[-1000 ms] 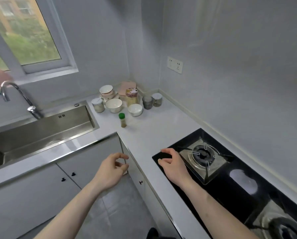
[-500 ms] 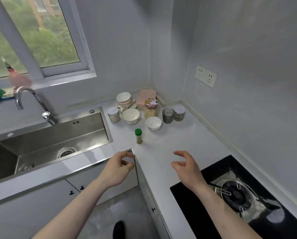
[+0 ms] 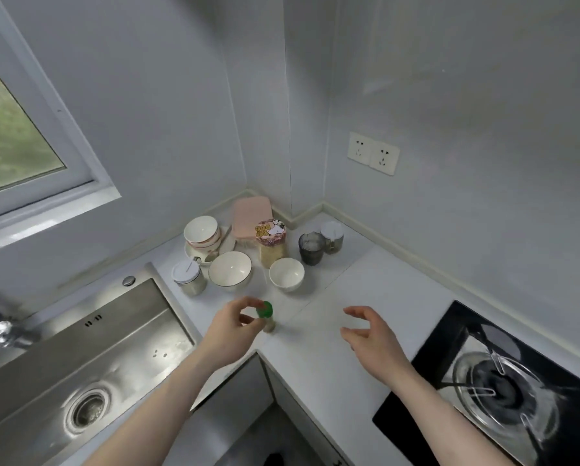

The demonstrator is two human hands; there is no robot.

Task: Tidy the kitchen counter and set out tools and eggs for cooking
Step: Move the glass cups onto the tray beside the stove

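White and L-shaped, the kitchen table (image 3: 332,297) wraps a pale grey corner, and near its inner edge stands the small glass spice bottle with a green screw cap (image 3: 265,316), upright and alone, well apart from the crockery. The left hand (image 3: 229,331) is at the bottle, thumb and forefinger curled toward the cap from its nine o'clock side; whether they already pinch it or only brush it, I cannot tell. The right hand (image 3: 371,334) hovers at the bottle's three o'clock, well apart, fingers spread and loosely bent, holding nothing.

At twelve o'clock from the bottle sit a white bowl with a dark rim (image 3: 229,270) and a smaller plain white bowl (image 3: 286,274); behind them a patterned-lid jar of grains (image 3: 271,243), a pink square container (image 3: 251,216), stacked bowls on a plate (image 3: 202,235), two smoky glass cups (image 3: 320,243) and a white-lidded glass jar (image 3: 187,279). The steel sink (image 3: 80,364) lies at eight o'clock, the black gas hob (image 3: 504,385) at four o'clock.

Tidying looks barely begun: the step in hand seems to be taking the stray bottle. Next the fingers need a firm pinch just under the cap, a straight lift, and a carry toward the corner cluster without knocking the bowls. No eggs or cooking tools are in view.
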